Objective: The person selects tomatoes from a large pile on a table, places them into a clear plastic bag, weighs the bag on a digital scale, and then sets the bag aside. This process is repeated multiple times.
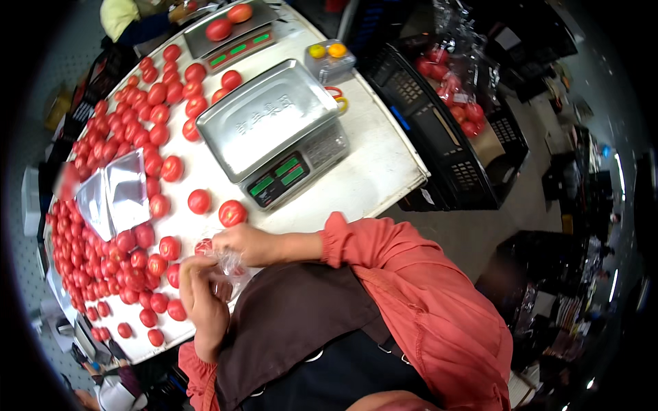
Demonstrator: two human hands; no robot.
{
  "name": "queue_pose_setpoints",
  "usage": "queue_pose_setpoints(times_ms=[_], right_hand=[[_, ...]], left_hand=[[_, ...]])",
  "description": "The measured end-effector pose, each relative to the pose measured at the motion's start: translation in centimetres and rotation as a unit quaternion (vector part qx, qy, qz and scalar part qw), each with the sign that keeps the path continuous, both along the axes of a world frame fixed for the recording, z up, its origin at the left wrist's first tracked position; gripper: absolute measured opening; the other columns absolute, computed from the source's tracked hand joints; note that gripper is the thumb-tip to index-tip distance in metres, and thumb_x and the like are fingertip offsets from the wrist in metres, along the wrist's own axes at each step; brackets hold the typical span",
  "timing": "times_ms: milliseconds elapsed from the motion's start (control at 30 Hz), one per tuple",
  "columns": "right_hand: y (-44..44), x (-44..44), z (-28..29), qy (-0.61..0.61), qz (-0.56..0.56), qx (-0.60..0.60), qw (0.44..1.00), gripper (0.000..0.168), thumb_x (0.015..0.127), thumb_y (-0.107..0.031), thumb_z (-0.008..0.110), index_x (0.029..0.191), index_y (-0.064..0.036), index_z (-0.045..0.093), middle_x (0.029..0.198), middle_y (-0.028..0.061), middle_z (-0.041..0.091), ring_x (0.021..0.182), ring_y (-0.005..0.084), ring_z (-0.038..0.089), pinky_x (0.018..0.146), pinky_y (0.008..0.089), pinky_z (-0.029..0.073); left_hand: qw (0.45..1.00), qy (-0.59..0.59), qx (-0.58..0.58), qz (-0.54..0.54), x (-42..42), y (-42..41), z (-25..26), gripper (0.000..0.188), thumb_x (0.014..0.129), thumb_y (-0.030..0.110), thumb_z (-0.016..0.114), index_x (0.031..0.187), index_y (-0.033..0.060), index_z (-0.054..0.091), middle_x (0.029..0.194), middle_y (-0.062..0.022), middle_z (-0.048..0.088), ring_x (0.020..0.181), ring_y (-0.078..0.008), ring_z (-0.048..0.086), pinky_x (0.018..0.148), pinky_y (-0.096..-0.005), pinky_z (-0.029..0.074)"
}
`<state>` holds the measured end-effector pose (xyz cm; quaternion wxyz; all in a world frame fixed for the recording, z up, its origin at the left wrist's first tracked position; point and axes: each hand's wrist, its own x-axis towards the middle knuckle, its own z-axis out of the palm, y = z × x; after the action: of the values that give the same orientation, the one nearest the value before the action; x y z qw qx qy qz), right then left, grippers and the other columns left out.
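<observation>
My right hand (247, 245) grips the gathered film of a clear plastic bag (231, 264) at the table's near edge. My left hand (200, 290) is beside it, fingers bent around the bag's lower side; whether they press on it is hard to tell. Reddish contents show through the film. A tomato (233, 213) lies just beyond my right hand, and another tomato (199, 201) sits farther off. A steel-topped digital scale (270, 118) stands past them with a bare pan. Many tomatoes (131, 123) cover the table's left side, with clear plastic packs (115, 192) on top.
A second scale (231, 33) bears two tomatoes. A clear tub (330, 60) and scissors (339, 97) lie near the far edge of the white table (380, 169). Black crates (442, 128) with bagged tomatoes (465, 113) stand at the right. Other people (121, 20) are around the table.
</observation>
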<state>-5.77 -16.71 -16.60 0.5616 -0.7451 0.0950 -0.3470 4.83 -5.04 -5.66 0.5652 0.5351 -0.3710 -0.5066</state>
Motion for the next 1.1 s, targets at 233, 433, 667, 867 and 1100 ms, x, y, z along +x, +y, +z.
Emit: queue_pose_setpoints(times_ms=[233, 433, 667, 867, 1100], right_hand=[[-5.2, -21.3, 13.0, -0.013, -0.215, 0.172, 0.961, 0.016, 0.088, -0.012, 0.054, 0.089, 0.000, 0.064, 0.079, 0.0042, 0.059, 0.061, 0.0121, 0.054, 0.065, 0.0241, 0.046], [-7.3, -36.9, 21.9, 0.060, -0.602, -0.111, 0.788, 0.031, 0.100, -0.028, 0.046, 0.083, -0.004, 0.054, 0.065, 0.0017, 0.049, 0.044, 0.0062, 0.040, 0.041, 0.0218, 0.034], [-17.9, -61.0, 19.5, 0.330, -0.683, 0.010, 0.652, 0.035, 0.096, -0.037, 0.050, 0.088, -0.004, 0.058, 0.059, 0.0056, 0.051, 0.044, 0.0148, 0.050, 0.048, 0.0303, 0.043], [-21.9, -77.4, 5.1, 0.591, -0.635, -0.093, 0.489, 0.031, 0.093, -0.030, 0.050, 0.104, -0.005, 0.064, 0.077, 0.0155, 0.065, 0.067, 0.0188, 0.064, 0.062, 0.0354, 0.051], [-24.9, -70.3, -5.4, 0.284, -0.662, 0.087, 0.688, 0.032, 0.096, -0.022, 0.049, 0.125, -0.011, 0.058, 0.094, 0.0038, 0.059, 0.077, 0.0149, 0.053, 0.067, 0.0288, 0.044]], left_hand=[[0.999, 0.035, -0.020, 0.015, -0.9, -2.6, -0.7, 0.027, 0.102, 0.025, 0.041, 0.115, 0.0031, 0.049, 0.071, -0.0008, 0.041, 0.060, -0.0081, 0.039, 0.055, -0.0228, 0.036], [0.998, -0.011, 0.056, 0.017, -2.0, -3.3, -2.7, 0.020, 0.101, 0.019, 0.042, 0.107, 0.0025, 0.051, 0.066, 0.0016, 0.039, 0.058, -0.0064, 0.036, 0.054, -0.0218, 0.034], [0.996, 0.005, 0.088, 0.000, -2.4, -4.7, -4.6, 0.018, 0.101, 0.019, 0.044, 0.105, 0.0034, 0.052, 0.066, 0.0021, 0.040, 0.057, -0.0061, 0.037, 0.053, -0.0214, 0.033], [0.991, -0.011, 0.133, 0.001, -2.7, -5.2, -5.2, 0.017, 0.100, 0.020, 0.045, 0.104, 0.0049, 0.054, 0.065, 0.0025, 0.040, 0.056, -0.0060, 0.038, 0.052, -0.0215, 0.034], [0.985, -0.046, 0.164, 0.031, -2.7, -4.9, -5.8, 0.019, 0.098, 0.019, 0.047, 0.106, 0.0032, 0.056, 0.064, 0.0033, 0.040, 0.056, -0.0054, 0.038, 0.052, -0.0215, 0.034]])
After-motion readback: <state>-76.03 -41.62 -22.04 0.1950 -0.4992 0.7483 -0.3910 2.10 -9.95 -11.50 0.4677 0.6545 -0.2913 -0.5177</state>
